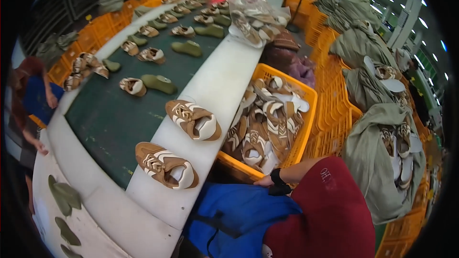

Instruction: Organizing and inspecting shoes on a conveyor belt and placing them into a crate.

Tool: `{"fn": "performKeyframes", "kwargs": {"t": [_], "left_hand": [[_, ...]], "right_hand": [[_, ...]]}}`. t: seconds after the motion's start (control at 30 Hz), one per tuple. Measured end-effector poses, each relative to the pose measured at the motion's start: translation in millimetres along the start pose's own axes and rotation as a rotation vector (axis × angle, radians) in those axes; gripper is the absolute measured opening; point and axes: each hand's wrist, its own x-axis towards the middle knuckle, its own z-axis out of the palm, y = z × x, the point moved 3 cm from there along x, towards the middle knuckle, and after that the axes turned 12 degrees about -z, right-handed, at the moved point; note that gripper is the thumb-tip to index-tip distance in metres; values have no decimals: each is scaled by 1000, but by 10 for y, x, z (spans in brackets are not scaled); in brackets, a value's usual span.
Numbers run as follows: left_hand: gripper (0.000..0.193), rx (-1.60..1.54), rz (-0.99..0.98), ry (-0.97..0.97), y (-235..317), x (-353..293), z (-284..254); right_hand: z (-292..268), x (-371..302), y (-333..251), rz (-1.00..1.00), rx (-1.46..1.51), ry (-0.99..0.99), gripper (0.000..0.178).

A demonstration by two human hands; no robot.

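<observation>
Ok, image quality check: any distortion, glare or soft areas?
Head view: fisheye bows the white ledge and blackens the corners; ceiling lamps blow out at upper right; nearer shoes and the yellow crate look fairly sharp, distant shoes softer.

The left fisheye of a head-worn pair peers down from close above the white bench [215,86], facing along the green belt [105,110] to its far end, the orange crate [308,122] near at right.
</observation>
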Motion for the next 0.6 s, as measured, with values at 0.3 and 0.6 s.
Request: {"fn": "performKeyframes", "kwargs": {"t": [0.3, 0.6], "left_hand": [[34, -82, -183, -138, -167, 430, -577], [34, -169, -274, -134, -504, 383, -466]], "right_hand": [[-209, 15, 760, 327, -215, 238, 50], [210, 258, 919, 359, -69, 66, 39]]}}
